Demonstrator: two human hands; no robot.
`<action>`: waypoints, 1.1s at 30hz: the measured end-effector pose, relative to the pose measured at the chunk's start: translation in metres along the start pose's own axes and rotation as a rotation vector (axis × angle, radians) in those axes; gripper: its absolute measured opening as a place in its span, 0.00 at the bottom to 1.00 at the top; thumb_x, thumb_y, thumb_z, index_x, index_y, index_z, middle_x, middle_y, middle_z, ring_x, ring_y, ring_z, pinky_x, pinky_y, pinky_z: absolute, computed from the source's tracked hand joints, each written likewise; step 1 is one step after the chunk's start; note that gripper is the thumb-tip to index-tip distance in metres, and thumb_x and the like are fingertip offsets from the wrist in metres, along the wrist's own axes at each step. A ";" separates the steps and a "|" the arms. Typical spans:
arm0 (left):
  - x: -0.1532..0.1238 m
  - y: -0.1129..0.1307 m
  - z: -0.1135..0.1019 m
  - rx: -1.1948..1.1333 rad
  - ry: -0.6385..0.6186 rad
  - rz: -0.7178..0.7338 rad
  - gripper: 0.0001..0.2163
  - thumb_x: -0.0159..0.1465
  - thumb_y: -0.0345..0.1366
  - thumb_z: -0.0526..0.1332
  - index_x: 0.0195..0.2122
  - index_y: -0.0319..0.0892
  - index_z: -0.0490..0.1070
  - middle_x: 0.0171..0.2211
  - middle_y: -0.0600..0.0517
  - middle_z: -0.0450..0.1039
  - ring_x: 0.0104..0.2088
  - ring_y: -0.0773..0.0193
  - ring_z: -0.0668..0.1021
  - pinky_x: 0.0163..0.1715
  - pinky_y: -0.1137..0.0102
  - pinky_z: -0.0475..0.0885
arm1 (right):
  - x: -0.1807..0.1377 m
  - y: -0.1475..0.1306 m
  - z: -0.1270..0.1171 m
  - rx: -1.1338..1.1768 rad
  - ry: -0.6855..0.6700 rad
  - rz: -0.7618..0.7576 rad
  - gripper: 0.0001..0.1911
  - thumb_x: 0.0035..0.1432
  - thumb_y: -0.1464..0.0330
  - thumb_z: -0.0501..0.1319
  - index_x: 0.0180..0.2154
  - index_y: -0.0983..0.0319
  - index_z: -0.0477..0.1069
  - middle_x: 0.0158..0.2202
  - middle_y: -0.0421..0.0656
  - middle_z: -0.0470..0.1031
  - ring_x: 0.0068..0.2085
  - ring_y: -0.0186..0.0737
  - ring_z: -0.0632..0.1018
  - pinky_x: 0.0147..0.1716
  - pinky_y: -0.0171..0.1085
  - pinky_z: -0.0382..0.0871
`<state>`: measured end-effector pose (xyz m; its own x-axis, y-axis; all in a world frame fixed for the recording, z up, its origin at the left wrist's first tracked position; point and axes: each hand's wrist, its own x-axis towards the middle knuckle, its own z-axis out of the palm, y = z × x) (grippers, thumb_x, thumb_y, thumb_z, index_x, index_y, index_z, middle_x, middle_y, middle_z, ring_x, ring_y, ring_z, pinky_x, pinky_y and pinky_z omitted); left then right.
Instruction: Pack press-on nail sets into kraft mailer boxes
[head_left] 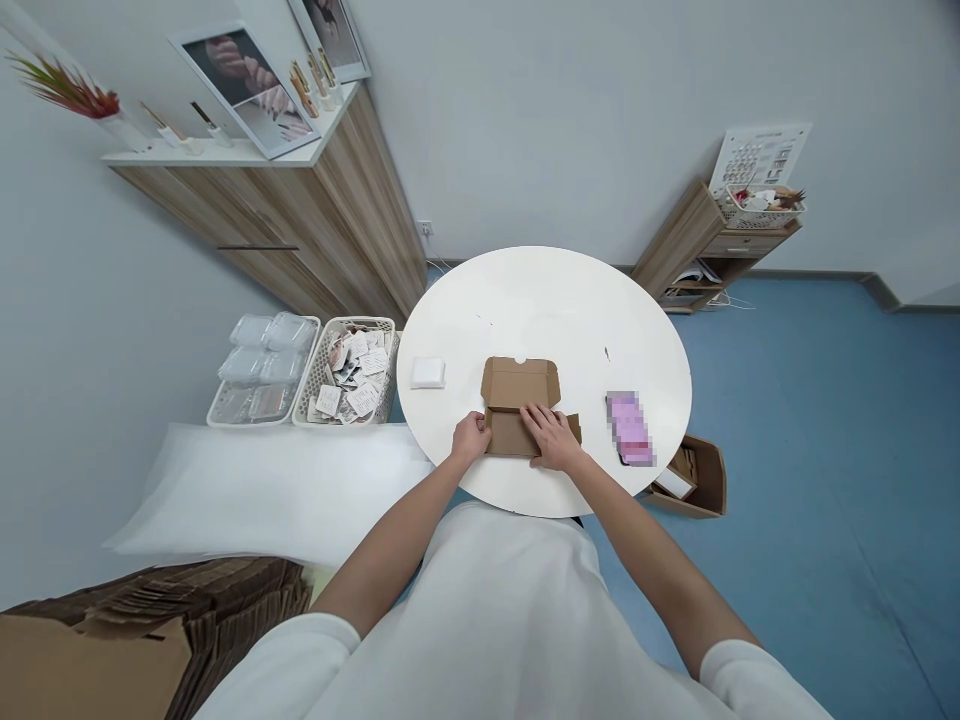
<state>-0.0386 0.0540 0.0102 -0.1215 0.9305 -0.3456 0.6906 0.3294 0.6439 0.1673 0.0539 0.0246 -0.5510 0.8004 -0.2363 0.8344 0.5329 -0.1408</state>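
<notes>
A partly folded brown cardboard box [520,383] lies on the round white table [540,290] in front of me, its lid panel spread toward the far side. At the box's left side my left hand [471,437] has its fingers closed on the edge. My right hand [552,437] lies over the right part of the box, fingers stretched out and pressing on the cardboard. A side flap [574,428] sticks out just beyond that hand. The part of the box beneath my right palm is hidden.
On the table sit a small white packet [427,373] and a blurred purple phone-like object [630,428]. Baskets of clear plastic packs [270,350] and printed cards [363,400] stand at left, above white sheeting [285,480] and stacked cardboard [150,620]. An open carton [709,480] is on the floor.
</notes>
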 end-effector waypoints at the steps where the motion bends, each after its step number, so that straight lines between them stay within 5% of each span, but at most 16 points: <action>1: 0.000 0.001 0.000 0.017 0.003 0.006 0.10 0.52 0.28 0.56 0.36 0.41 0.65 0.27 0.53 0.70 0.29 0.65 0.72 0.27 0.73 0.64 | 0.000 -0.001 0.000 -0.002 0.000 0.002 0.59 0.36 0.55 0.64 0.60 0.59 0.27 0.62 0.48 0.39 0.61 0.52 0.43 0.54 0.49 0.41; 16: -0.015 0.005 -0.001 0.062 0.034 0.074 0.09 0.54 0.28 0.54 0.37 0.40 0.65 0.33 0.49 0.70 0.34 0.63 0.73 0.33 0.70 0.64 | -0.002 -0.009 0.002 -0.018 -0.007 0.038 0.54 0.40 0.53 0.60 0.60 0.60 0.30 0.62 0.49 0.41 0.61 0.52 0.44 0.53 0.50 0.42; 19: -0.023 0.001 -0.006 0.006 0.017 0.139 0.17 0.56 0.37 0.56 0.46 0.39 0.61 0.40 0.46 0.68 0.36 0.63 0.73 0.36 0.69 0.66 | -0.004 -0.010 0.002 -0.034 0.005 0.046 0.53 0.41 0.53 0.59 0.60 0.60 0.30 0.62 0.49 0.41 0.61 0.52 0.44 0.53 0.50 0.42; 23: -0.037 -0.001 -0.023 0.117 0.018 0.323 0.36 0.47 0.49 0.63 0.55 0.42 0.53 0.53 0.42 0.57 0.51 0.53 0.64 0.48 0.63 0.60 | -0.007 -0.009 0.001 -0.044 0.004 0.042 0.53 0.41 0.53 0.59 0.60 0.61 0.31 0.62 0.49 0.42 0.61 0.52 0.44 0.53 0.49 0.43; 27: -0.041 0.009 -0.034 0.295 -0.097 0.491 0.44 0.39 0.48 0.68 0.57 0.45 0.51 0.58 0.42 0.50 0.57 0.45 0.53 0.54 0.58 0.47 | -0.009 -0.010 0.001 -0.063 -0.006 0.038 0.52 0.42 0.53 0.59 0.60 0.61 0.31 0.62 0.49 0.42 0.61 0.52 0.44 0.53 0.49 0.43; 33: -0.028 0.022 -0.024 0.353 -0.174 0.572 0.48 0.33 0.44 0.70 0.57 0.44 0.52 0.59 0.41 0.50 0.59 0.44 0.49 0.55 0.56 0.42 | -0.010 -0.011 -0.001 -0.089 -0.014 0.036 0.54 0.40 0.54 0.61 0.60 0.60 0.31 0.62 0.48 0.42 0.61 0.51 0.45 0.54 0.49 0.43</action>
<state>-0.0371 0.0388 0.0512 0.4265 0.8933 -0.1418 0.8062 -0.3044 0.5073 0.1633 0.0399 0.0291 -0.5198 0.8158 -0.2534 0.8489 0.5265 -0.0465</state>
